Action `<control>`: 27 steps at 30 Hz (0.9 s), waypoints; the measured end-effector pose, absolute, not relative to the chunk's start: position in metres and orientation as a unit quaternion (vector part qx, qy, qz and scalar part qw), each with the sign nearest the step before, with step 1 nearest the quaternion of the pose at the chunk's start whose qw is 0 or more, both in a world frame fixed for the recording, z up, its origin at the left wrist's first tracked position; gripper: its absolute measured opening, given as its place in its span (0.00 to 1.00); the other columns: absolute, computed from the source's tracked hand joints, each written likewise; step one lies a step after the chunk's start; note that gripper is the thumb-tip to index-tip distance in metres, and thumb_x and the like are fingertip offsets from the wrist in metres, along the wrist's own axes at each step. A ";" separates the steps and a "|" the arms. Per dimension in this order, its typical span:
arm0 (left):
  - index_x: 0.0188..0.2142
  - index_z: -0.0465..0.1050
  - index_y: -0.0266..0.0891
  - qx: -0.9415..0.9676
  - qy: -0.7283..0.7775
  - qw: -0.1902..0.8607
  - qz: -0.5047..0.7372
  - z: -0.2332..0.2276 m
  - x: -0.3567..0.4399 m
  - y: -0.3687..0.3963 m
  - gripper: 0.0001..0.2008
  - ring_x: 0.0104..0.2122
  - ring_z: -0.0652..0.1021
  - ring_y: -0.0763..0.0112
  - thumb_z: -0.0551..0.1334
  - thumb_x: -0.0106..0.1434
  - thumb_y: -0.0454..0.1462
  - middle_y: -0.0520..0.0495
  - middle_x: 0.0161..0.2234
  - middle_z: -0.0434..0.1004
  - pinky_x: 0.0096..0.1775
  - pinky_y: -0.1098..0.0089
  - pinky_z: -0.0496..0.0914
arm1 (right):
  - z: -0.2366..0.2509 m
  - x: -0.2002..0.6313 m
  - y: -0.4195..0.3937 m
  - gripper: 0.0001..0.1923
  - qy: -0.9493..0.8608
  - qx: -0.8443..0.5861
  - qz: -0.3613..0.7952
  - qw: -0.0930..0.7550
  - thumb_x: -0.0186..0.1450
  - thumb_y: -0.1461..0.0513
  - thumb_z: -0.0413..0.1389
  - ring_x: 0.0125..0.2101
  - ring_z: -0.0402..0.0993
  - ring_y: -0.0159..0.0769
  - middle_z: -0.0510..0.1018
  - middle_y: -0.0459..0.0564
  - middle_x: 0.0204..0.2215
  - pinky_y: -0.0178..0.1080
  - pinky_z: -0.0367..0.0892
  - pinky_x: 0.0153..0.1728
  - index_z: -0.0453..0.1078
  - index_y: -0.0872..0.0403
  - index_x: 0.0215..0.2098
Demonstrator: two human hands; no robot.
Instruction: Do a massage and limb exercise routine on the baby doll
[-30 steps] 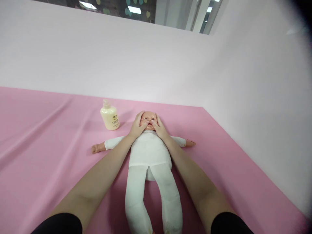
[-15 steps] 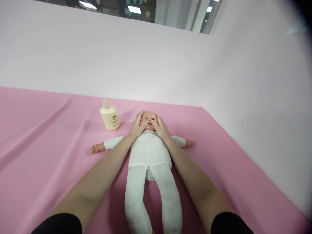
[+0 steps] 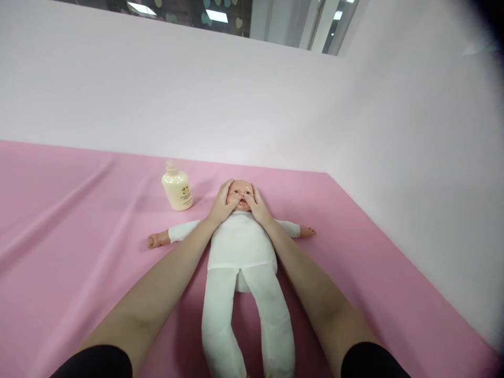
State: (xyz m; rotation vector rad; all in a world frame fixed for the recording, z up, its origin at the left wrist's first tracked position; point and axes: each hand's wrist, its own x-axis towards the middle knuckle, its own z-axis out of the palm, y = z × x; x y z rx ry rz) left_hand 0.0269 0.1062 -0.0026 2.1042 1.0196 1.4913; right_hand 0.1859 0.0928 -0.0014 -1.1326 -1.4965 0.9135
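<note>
A baby doll point(image 3: 243, 241) with a white cloth body lies on its back, arms spread to both sides and legs towards me. My left hand point(image 3: 223, 205) cups the left side of its head, and my right hand point(image 3: 259, 206) cups the right side. Both thumbs rest on the doll's face beside the nose, just above the mouth. The other fingers wrap along the sides of the head, and their tips are partly hidden. Both forearms pass over the doll's arms.
A pale yellow pump bottle point(image 3: 178, 190) stands to the left of the doll's head. Pink sheeting point(image 3: 98, 220) with a few creases covers the surface. White walls point(image 3: 177, 94) rise at the back and along the right side.
</note>
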 end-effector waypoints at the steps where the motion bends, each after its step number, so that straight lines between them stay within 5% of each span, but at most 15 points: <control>1: 0.59 0.55 0.38 0.746 0.362 0.182 0.529 -0.002 0.027 0.106 0.29 0.59 0.63 0.56 0.57 0.62 0.47 0.36 0.59 0.60 0.60 0.52 0.56 | -0.001 0.186 0.093 0.41 -0.621 -0.467 0.376 0.504 0.61 0.46 0.51 0.64 0.50 0.36 0.54 0.49 0.65 0.40 0.46 0.63 0.45 0.51 0.66; 21: 0.59 0.54 0.39 0.758 0.346 0.162 0.528 -0.006 0.027 0.107 0.27 0.59 0.62 0.57 0.55 0.63 0.44 0.37 0.59 0.59 0.60 0.52 0.56 | -0.003 0.188 0.097 0.37 -0.612 -0.436 0.417 0.511 0.61 0.49 0.51 0.62 0.54 0.35 0.59 0.49 0.62 0.39 0.51 0.61 0.47 0.50 0.64; 27: 0.58 0.56 0.37 0.742 0.350 0.184 0.542 -0.005 0.027 0.107 0.26 0.58 0.63 0.57 0.55 0.62 0.43 0.37 0.57 0.61 0.60 0.53 0.57 | 0.001 0.188 0.090 0.41 -0.615 -0.439 0.431 0.494 0.60 0.47 0.52 0.63 0.50 0.36 0.53 0.49 0.65 0.41 0.48 0.63 0.43 0.50 0.66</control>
